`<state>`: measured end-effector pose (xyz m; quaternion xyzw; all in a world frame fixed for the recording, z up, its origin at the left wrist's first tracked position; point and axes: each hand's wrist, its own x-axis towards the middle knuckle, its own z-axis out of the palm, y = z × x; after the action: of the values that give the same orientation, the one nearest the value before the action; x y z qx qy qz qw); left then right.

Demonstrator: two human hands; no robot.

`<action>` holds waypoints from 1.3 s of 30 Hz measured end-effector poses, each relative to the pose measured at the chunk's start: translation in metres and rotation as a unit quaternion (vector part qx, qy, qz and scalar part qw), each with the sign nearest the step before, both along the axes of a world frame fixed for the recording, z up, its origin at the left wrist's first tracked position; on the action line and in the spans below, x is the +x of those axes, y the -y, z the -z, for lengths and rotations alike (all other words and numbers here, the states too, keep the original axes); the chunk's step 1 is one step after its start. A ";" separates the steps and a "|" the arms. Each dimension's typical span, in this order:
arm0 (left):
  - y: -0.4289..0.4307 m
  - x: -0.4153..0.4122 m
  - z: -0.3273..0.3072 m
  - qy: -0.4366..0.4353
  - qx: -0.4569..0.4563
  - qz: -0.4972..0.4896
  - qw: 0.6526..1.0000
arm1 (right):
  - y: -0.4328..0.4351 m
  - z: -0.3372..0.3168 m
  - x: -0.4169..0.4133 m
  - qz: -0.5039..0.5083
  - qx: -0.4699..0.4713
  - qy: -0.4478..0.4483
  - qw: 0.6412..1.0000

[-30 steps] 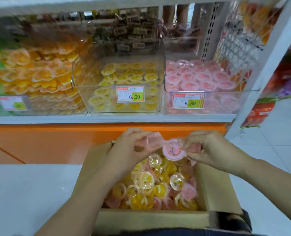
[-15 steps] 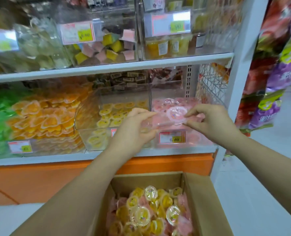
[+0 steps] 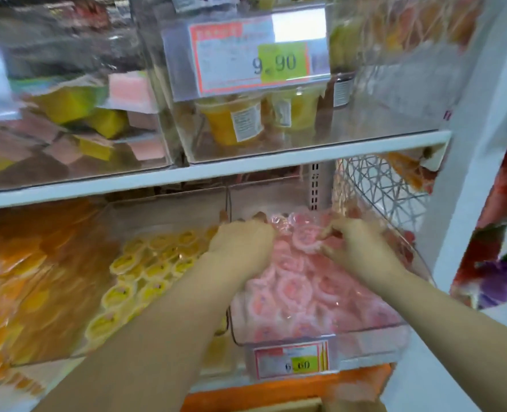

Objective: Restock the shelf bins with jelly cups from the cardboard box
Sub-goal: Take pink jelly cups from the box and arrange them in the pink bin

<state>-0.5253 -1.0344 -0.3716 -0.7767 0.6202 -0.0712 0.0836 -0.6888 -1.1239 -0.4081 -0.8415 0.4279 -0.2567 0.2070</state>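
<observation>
A clear bin [image 3: 320, 333] on the lower shelf is full of pink jelly cups [image 3: 299, 292]. Both my hands reach deep into it, under the upper shelf. My right hand [image 3: 357, 248] pinches a pink jelly cup [image 3: 304, 239] over the back of the pile. My left hand [image 3: 243, 240] is just left of it, with its fingers curled down onto the same cluster of pink cups; its fingertips are partly hidden. Only a strip of the cardboard box [image 3: 255, 407] shows at the bottom edge.
A bin of yellow jelly cups [image 3: 145, 275] stands to the left, and an orange jelly bin [image 3: 14, 278] beyond it. The upper shelf board [image 3: 276, 157] hangs close above my hands, carrying bins with fruit cups [image 3: 231, 120]. A price label [image 3: 293, 362] fronts the pink bin. A white shelf post [image 3: 469, 203] stands at right.
Both hands carried the pink jelly cups up from the box and forward into the pink bin, down onto the pile. The view rose and moved closer; the box has dropped almost out of view.
</observation>
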 end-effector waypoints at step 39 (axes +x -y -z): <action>-0.069 0.019 -0.018 -0.246 -0.229 0.110 0.936 | -0.074 -0.040 0.012 -0.096 0.270 0.004 0.958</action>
<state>-0.5060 -0.9653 -0.3537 -0.6952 0.6698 -0.0269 -0.2596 -0.6764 -1.0496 -0.3677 -0.7901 0.3980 -0.1136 0.4521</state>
